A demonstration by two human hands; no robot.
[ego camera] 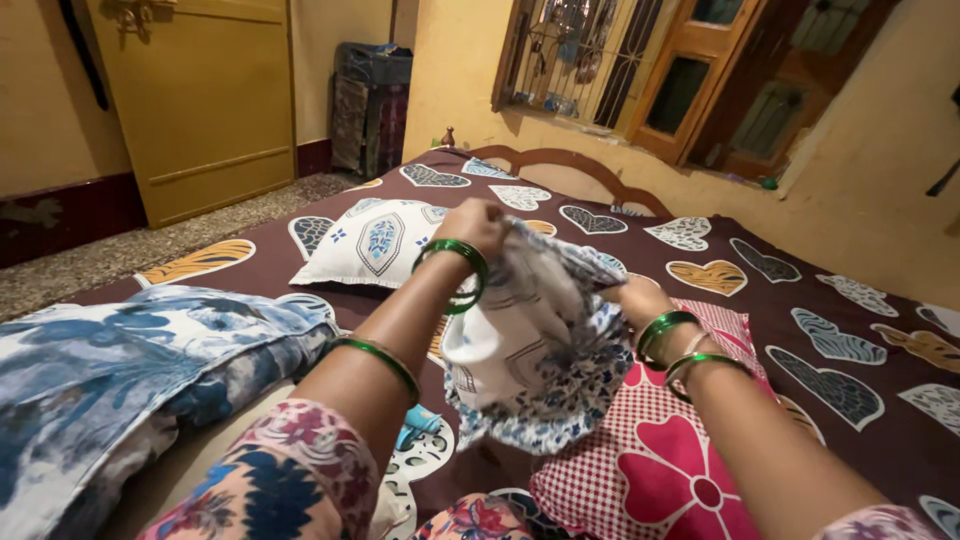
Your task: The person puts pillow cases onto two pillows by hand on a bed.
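My left hand (478, 222) is raised over the bed and grips the top edge of a white and blue patterned pillow cover (540, 350) that hangs below it. My right hand (632, 297) is closed on the same cover at its right side, partly hidden by the cloth. Green bangles ring both wrists. Under the cover lies a red checked pillow with pink flowers (660, 460).
The bed carries a dark brown sheet with heart shapes (800, 300). A white and blue pillow (375, 240) lies near the headboard, and a blue floral quilt (120, 370) is bunched at the left. A yellow door (200, 100) and a barred window (580, 50) stand beyond.
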